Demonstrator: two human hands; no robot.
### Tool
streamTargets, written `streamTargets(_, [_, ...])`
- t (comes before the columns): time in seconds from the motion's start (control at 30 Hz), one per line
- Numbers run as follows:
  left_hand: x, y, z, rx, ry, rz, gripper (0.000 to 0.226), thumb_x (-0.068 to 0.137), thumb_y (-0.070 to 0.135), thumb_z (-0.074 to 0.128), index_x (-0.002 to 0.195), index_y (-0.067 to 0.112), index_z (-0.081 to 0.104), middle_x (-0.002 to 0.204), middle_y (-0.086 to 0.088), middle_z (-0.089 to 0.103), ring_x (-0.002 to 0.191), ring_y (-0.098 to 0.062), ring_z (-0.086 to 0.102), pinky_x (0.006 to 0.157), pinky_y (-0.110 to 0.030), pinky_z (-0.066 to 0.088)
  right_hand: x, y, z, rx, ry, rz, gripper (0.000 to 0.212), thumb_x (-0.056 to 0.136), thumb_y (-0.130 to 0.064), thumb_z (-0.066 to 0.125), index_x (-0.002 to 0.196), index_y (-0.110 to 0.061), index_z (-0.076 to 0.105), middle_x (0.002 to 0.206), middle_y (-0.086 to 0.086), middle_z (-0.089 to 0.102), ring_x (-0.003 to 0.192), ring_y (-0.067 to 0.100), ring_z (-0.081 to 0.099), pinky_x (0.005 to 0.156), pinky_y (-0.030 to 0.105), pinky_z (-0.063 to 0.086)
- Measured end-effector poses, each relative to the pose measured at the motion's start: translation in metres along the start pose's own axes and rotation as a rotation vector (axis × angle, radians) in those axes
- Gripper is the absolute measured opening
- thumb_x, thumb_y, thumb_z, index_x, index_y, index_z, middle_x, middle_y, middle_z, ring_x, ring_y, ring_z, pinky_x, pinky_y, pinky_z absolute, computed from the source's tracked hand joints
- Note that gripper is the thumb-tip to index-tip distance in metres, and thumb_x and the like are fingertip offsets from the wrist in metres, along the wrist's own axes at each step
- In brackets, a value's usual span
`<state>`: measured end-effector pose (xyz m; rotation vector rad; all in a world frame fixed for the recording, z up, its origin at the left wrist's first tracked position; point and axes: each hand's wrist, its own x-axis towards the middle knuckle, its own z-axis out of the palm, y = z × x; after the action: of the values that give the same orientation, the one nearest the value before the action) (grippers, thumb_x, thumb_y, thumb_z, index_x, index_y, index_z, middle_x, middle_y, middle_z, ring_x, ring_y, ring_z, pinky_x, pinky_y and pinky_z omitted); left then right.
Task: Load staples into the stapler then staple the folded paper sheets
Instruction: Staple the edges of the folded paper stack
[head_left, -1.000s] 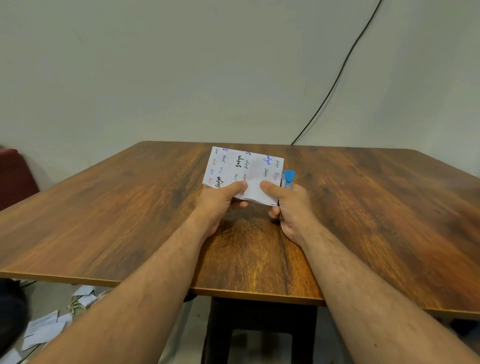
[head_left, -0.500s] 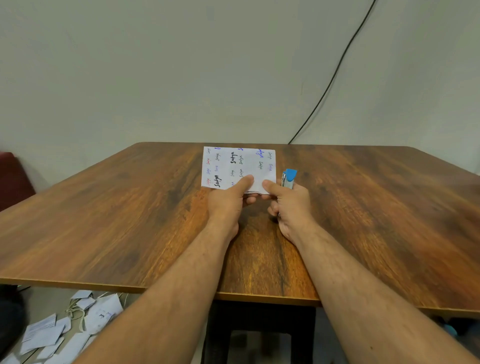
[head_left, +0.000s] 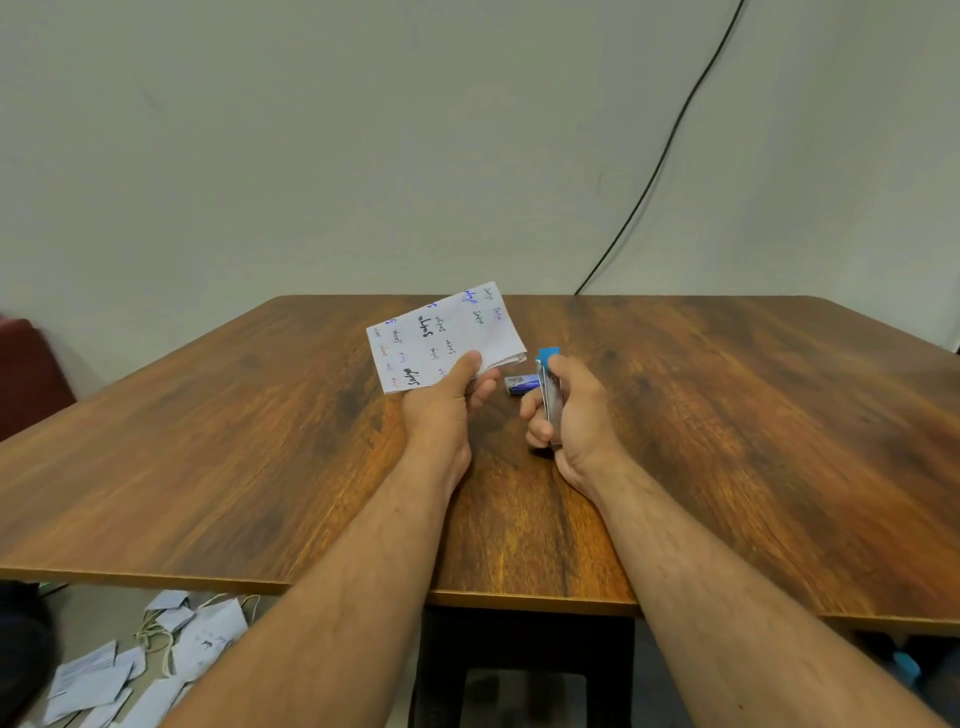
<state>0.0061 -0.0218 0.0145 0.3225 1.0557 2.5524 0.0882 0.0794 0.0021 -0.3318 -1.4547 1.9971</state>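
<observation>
The right hand (head_left: 574, 410) is clenched around a small stapler (head_left: 549, 395), its blue cap pointing away from the body and its metal spine showing between thumb and curled fingers. Just beside it, the left hand (head_left: 447, 400) pinches the folded paper sheets (head_left: 444, 338) at their near edge, thumb on top and fingers beneath, holding them tilted above the wooden table (head_left: 727, 415). The two hands are near one another but apart, and the stapler's mouth does not touch the paper. A small blue staple box (head_left: 519, 385) lies on the tabletop between the hands. The wad looks light and limp, likely to sag or fan open at its loose corner unless it is gripped close to the fold, where the layers stack thickest. The stapler appears rigid, compact and smooth-sided, best squeezed across its length as it is held here. More folded papers (head_left: 124, 670) lie scattered on the floor below the table edge.
</observation>
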Motion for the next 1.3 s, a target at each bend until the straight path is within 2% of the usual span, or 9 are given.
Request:
streamTargets(0.13, [0.002,0.002,-0.002,-0.037,-0.020,0.010,0.031,0.084,-0.005,0.075,0.103,0.017,0.066,0.085,-0.003,0.080,0.065,-0.013,0.074,0.057,-0.019,0.058,-0.003,-0.001,0.003,-0.120,-0.031,0.004,0.031,0.098,-0.038,0.047,0.106,-0.008,0.055,0.060,0.007,0.061,0.037,0.013,0.036,0.041,0.023,0.030])
streamTargets(0.27, [0.000,-0.001,-0.001,0.021,-0.054,0.031,0.036,0.079,-0.005,0.079,0.103,0.019,0.069,0.091,-0.002,0.080,0.072,-0.015,0.075,0.061,-0.021,0.059,-0.005,-0.002,0.006,-0.239,-0.033,-0.019,0.043,0.086,-0.045,0.058,0.105,-0.008,0.065,0.065,0.005,0.066,0.041,0.013,0.046,0.041,0.025,0.035])
streamTargets(0.4, [0.002,-0.006,-0.003,0.103,-0.033,0.062,0.042,0.080,-0.002,0.078,0.117,0.015,0.067,0.109,-0.007,0.076,0.079,-0.015,0.073,0.065,-0.022,0.057,-0.004,0.000,0.007,-0.270,-0.027,-0.040,0.041,0.082,-0.051,0.064,0.099,-0.014,0.071,0.072,0.003,0.073,0.045,0.012,0.054,0.042,0.025,0.041])
streamTargets(0.57, [0.006,-0.013,-0.004,0.197,-0.026,0.059,0.040,0.080,0.000,0.076,0.118,-0.002,0.068,0.091,-0.008,0.075,0.069,-0.014,0.069,0.069,-0.026,0.058,-0.005,0.001,0.007,-0.210,-0.017,-0.030,0.034,0.088,-0.050,0.066,0.091,-0.018,0.077,0.080,0.004,0.078,0.046,0.010,0.056,0.039,0.021,0.040])
streamTargets(0.73, [0.009,-0.016,-0.006,0.211,-0.019,0.125,0.045,0.074,0.004,0.082,0.116,0.012,0.070,0.098,-0.001,0.080,0.077,-0.015,0.076,0.067,-0.023,0.059,-0.006,-0.002,0.007,-0.147,0.016,-0.008,0.030,0.094,-0.043,0.067,0.080,-0.019,0.079,0.084,0.009,0.080,0.046,0.009,0.054,0.040,0.021,0.038])
streamTargets(0.83, [0.009,-0.016,-0.006,0.236,-0.008,0.132,0.047,0.072,0.006,0.086,0.117,0.008,0.071,0.097,-0.004,0.080,0.073,-0.012,0.075,0.066,-0.022,0.058,-0.006,-0.005,0.007,-0.108,0.023,0.021,0.028,0.092,-0.042,0.071,0.082,-0.017,0.079,0.083,0.009,0.080,0.048,0.009,0.054,0.042,0.022,0.039])
streamTargets(0.93, [0.008,-0.017,-0.006,0.299,-0.035,0.135,0.049,0.070,0.011,0.089,0.116,0.011,0.072,0.100,-0.003,0.080,0.079,-0.014,0.076,0.069,-0.023,0.060,-0.006,-0.006,0.005,-0.097,0.035,0.043,0.027,0.088,-0.041,0.076,0.075,-0.017,0.080,0.078,0.005,0.078,0.049,0.008,0.054,0.044,0.022,0.039])
streamTargets(1.1, [0.004,-0.018,-0.002,0.322,-0.156,0.093,0.033,0.075,0.002,0.085,0.100,0.021,0.073,0.090,0.005,0.081,0.078,-0.010,0.077,0.066,-0.019,0.058,-0.001,-0.005,0.005,-0.047,0.097,0.032,0.027,0.084,-0.041,0.080,0.077,-0.016,0.074,0.068,0.003,0.067,0.047,0.008,0.050,0.045,0.024,0.035])
streamTargets(1.3, [0.001,-0.016,-0.001,0.342,-0.127,0.067,0.031,0.084,0.005,0.079,0.113,0.013,0.071,0.093,-0.001,0.081,0.080,-0.015,0.078,0.064,-0.021,0.059,-0.002,-0.004,0.002,-0.028,0.072,0.021,0.015,0.085,-0.035,0.080,0.078,-0.022,0.082,0.081,0.007,0.070,0.059,0.011,0.053,0.048,0.024,0.041])
